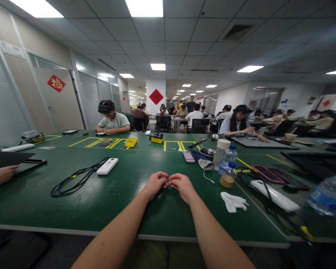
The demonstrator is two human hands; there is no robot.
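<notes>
Just above the green table (pixel 100 209), in the middle of the head view, my two hands meet at their fingertips. My left hand (pixel 156 184) is closed in a pinch on a small dark grey piece (pixel 167 180), mostly covered by the fingers. Thumb and finger of my right hand (pixel 183 185) pinch a small orange-red piece (pixel 170 179). The two pieces are very close together; whether they are joined I cannot tell. Both are too small for me to make out their kind.
Left of my hands lies a white power bank (pixel 108 166) with a coiled black cable (pixel 75 179). To the right are a white glove (pixel 234 202), small bottles (pixel 228 175) and a large water bottle (pixel 329 196). Another person's hand (pixel 4 173) reaches in at far left.
</notes>
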